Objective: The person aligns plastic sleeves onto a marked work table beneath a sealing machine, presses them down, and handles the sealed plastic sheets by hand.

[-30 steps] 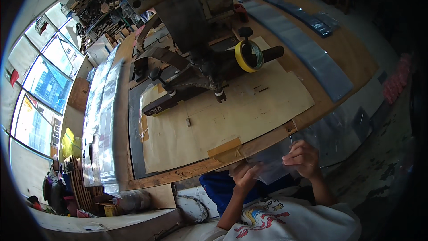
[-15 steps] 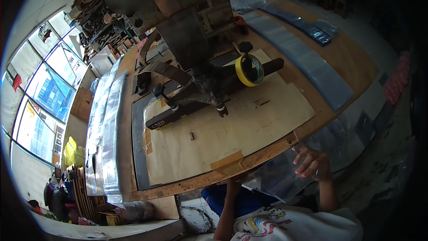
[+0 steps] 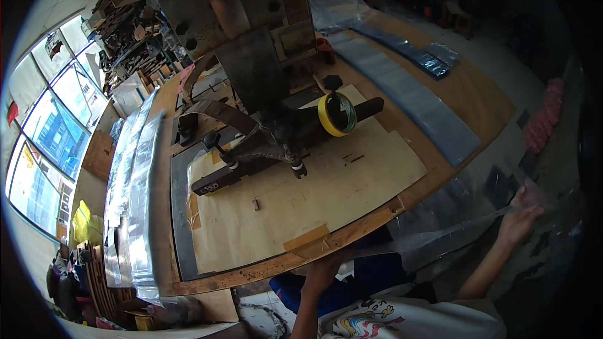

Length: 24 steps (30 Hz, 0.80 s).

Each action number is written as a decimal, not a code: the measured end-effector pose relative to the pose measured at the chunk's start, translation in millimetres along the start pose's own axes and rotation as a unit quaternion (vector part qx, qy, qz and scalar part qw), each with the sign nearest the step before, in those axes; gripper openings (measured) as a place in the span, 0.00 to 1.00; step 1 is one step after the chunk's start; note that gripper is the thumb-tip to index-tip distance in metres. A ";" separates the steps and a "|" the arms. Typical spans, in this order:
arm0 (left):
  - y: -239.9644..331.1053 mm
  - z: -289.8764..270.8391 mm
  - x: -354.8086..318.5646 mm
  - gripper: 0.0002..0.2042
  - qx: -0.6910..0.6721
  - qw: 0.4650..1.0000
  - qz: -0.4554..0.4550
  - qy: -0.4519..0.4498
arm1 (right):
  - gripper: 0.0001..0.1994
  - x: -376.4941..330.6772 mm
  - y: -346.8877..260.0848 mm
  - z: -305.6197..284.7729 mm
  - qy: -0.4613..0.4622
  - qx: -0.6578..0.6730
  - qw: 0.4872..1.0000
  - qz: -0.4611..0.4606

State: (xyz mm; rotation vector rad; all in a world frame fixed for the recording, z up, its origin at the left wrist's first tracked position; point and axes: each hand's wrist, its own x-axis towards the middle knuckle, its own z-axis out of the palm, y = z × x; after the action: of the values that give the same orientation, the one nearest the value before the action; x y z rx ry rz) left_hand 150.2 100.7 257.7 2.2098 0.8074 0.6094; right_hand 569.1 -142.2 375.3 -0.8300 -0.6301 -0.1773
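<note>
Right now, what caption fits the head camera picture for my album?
Both hands, left and right, stretch a clear plastic sheet beside a wooden workbench holding a yellow tape roll.

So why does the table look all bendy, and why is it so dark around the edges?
Head view: the fisheye lens curves the wooden table edge and leaves black corners; the windows glare bright at left; the clear plastic sheet the right hand holds shows faint shine; the far right is dim.

Daylight from the windows [image 3: 44, 144] on your left washes the bench [image 3: 352, 182]; the right side falls dark, perhaps underexposed, and straight edges bend near the rim.
</note>
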 end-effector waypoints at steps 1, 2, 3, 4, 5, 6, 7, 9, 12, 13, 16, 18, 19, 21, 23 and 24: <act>16.2 -4.6 4.4 0.16 -0.003 1.000 0.002 0.001 | 0.12 16.6 -8.6 -6.3 -0.061 0.090 0.994 -0.012; 28.6 -8.1 10.0 0.18 -0.025 0.997 0.047 -0.049 | 0.14 33.0 -10.7 -13.3 -0.121 0.179 0.976 -0.024; 39.1 -10.0 16.8 0.20 -0.048 0.989 0.095 -0.099 | 0.14 52.6 -10.8 -25.5 -0.123 0.175 0.976 -0.029; 50.8 -9.0 22.3 0.20 -0.050 0.989 0.100 -0.098 | 0.18 74.4 -7.8 -41.6 -0.140 0.111 0.981 -0.070; 62.7 -4.1 26.9 0.20 -0.096 0.983 0.106 -0.115 | 0.22 94.5 -2.0 -51.6 -0.155 0.047 0.981 -0.109; 71.4 3.4 31.3 0.20 -0.142 0.974 0.112 -0.133 | 0.24 119.2 5.3 -50.8 -0.183 0.066 0.975 -0.105; 77.3 12.3 34.4 0.20 -0.143 0.974 0.112 -0.132 | 0.27 148.8 17.5 -42.0 -0.210 0.088 0.969 -0.098; 88.1 30.6 40.4 0.19 -0.213 0.958 0.092 -0.169 | 0.24 207.0 31.0 16.5 -0.310 0.113 0.943 0.041; 92.3 68.4 43.3 0.14 -0.313 0.912 -0.014 -0.267 | 0.20 277.8 95.3 87.2 -0.311 -0.109 0.942 -0.064; 92.1 81.7 44.1 0.14 -0.364 0.879 -0.079 -0.297 | 0.19 280.2 110.3 134.4 -0.376 -0.021 0.926 0.004; 110.8 100.3 68.7 0.15 -0.402 0.868 -0.052 -0.285 | 0.19 303.2 134.8 235.7 -0.470 -0.061 0.880 -0.007; 136.9 98.8 96.3 0.15 -0.430 0.860 -0.062 -0.268 | 0.19 320.1 150.5 300.2 -0.519 -0.117 0.846 -0.021; 155.7 89.3 114.5 0.14 -0.406 0.887 -0.031 -0.219 | 0.20 327.6 165.1 337.3 -0.527 -0.146 0.837 -0.028; 185.8 93.6 151.5 0.14 -0.396 0.909 0.062 -0.115 | 0.24 351.2 180.4 396.4 -0.537 -0.310 0.778 -0.105; 210.0 82.2 193.2 0.16 -0.431 0.895 0.096 -0.067 | 0.29 359.6 219.3 426.6 -0.544 -0.316 0.743 -0.227; 225.6 63.4 211.9 0.16 -0.457 0.883 0.075 -0.078 | 0.29 361.1 239.9 428.0 -0.544 -0.316 0.744 -0.225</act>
State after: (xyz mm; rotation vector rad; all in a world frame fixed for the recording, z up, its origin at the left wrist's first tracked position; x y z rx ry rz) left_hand 419.5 92.4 422.5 1.4125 0.1690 0.6882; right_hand 758.4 366.7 651.5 -1.4251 -1.9727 -0.3565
